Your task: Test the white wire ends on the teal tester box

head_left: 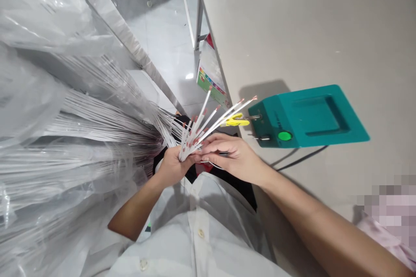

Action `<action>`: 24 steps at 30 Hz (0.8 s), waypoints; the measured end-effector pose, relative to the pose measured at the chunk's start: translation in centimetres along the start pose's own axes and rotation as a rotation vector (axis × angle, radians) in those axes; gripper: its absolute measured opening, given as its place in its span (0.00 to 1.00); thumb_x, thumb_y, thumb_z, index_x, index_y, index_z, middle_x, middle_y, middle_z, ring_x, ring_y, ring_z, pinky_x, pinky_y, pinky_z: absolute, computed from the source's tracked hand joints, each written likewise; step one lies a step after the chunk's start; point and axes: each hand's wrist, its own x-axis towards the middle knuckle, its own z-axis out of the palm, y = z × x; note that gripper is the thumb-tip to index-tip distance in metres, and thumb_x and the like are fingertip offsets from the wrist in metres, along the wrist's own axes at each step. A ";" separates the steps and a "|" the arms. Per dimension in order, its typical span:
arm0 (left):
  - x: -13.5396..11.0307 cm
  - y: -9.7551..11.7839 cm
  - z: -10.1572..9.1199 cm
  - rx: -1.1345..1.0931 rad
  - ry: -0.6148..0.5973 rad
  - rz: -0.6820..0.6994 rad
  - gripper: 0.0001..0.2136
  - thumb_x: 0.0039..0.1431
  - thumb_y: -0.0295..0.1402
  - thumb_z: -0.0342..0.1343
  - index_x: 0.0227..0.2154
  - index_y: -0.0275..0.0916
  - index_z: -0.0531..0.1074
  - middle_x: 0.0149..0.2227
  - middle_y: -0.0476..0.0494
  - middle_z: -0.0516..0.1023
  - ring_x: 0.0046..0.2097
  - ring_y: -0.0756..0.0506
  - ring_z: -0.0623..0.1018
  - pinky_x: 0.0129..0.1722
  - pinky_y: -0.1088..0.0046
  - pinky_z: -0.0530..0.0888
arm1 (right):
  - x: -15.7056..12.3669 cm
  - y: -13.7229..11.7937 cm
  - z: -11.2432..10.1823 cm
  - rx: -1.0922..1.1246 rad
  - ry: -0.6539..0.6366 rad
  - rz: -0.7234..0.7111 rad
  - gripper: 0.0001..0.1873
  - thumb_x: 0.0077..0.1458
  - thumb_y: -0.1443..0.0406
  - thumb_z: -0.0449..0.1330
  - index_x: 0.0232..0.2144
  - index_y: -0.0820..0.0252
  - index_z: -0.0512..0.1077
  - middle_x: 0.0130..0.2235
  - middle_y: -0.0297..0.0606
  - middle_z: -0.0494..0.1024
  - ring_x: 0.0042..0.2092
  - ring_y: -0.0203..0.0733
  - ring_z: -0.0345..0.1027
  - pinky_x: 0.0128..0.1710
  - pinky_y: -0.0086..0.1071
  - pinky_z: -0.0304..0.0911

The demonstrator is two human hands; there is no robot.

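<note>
A bundle of white wires [188, 145] with reddish, copper-coloured ends fans up out of my left hand [173, 165], whose fingers are wrapped round it. Beside it, my right hand [232, 156] pinches at the bundle's edge, its fingertips touching close to the left hand's. A thin white wire runs beneath the right fingers; its far end is hidden. Past the right hand, a yellow clip [236, 120] is attached to a metal post on a teal tester box [308, 114]. The box has a green round button [285, 136] on its front face.
Long bunches of white wire [97, 117], partly under clear plastic, fill the left side. A grey table [308, 30] spans the right, with a dark cable [302, 158] behind the box. A colourful carton [211, 78] stands below the table's edge. Another person's pink sleeve [386, 233] shows lower right.
</note>
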 end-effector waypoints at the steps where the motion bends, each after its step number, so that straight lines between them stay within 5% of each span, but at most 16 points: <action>1: 0.1 0.0 -0.1 -0.039 -0.019 -0.007 0.12 0.49 0.40 0.59 0.23 0.35 0.76 0.21 0.48 0.72 0.25 0.51 0.69 0.27 0.75 0.67 | 0.0 0.0 0.0 0.012 0.005 -0.011 0.07 0.50 0.62 0.61 0.28 0.57 0.77 0.32 0.38 0.74 0.32 0.35 0.70 0.33 0.31 0.68; 5: 0.3 -0.5 0.1 -0.232 -0.066 -0.089 0.14 0.48 0.43 0.59 0.24 0.35 0.75 0.15 0.53 0.62 0.19 0.55 0.60 0.19 0.78 0.57 | 0.2 0.0 0.5 0.175 0.072 0.003 0.07 0.48 0.60 0.63 0.25 0.58 0.76 0.30 0.36 0.74 0.31 0.33 0.69 0.32 0.29 0.67; 11: 0.5 -1.2 1.6 -0.480 0.045 -0.136 0.12 0.47 0.40 0.61 0.24 0.35 0.74 0.21 0.49 0.72 0.19 0.57 0.62 0.18 0.80 0.57 | 0.2 0.1 1.8 0.310 0.221 0.134 0.09 0.46 0.59 0.64 0.26 0.58 0.76 0.30 0.36 0.74 0.30 0.34 0.69 0.29 0.29 0.67; 16: 0.4 -1.1 2.1 -0.416 0.129 -0.121 0.11 0.49 0.39 0.60 0.27 0.34 0.75 0.22 0.49 0.72 0.19 0.57 0.61 0.18 0.79 0.58 | -0.3 0.7 1.9 -0.103 0.345 -0.029 0.08 0.54 0.62 0.58 0.27 0.58 0.75 0.28 0.37 0.75 0.31 0.37 0.69 0.31 0.31 0.67; 24: -0.1 -0.9 2.0 -0.248 0.128 -0.145 0.15 0.49 0.42 0.59 0.31 0.32 0.76 0.22 0.47 0.74 0.18 0.56 0.63 0.17 0.79 0.60 | -0.6 1.1 1.0 -0.851 0.217 -0.365 0.11 0.55 0.67 0.51 0.27 0.58 0.73 0.30 0.40 0.76 0.33 0.39 0.69 0.34 0.32 0.64</action>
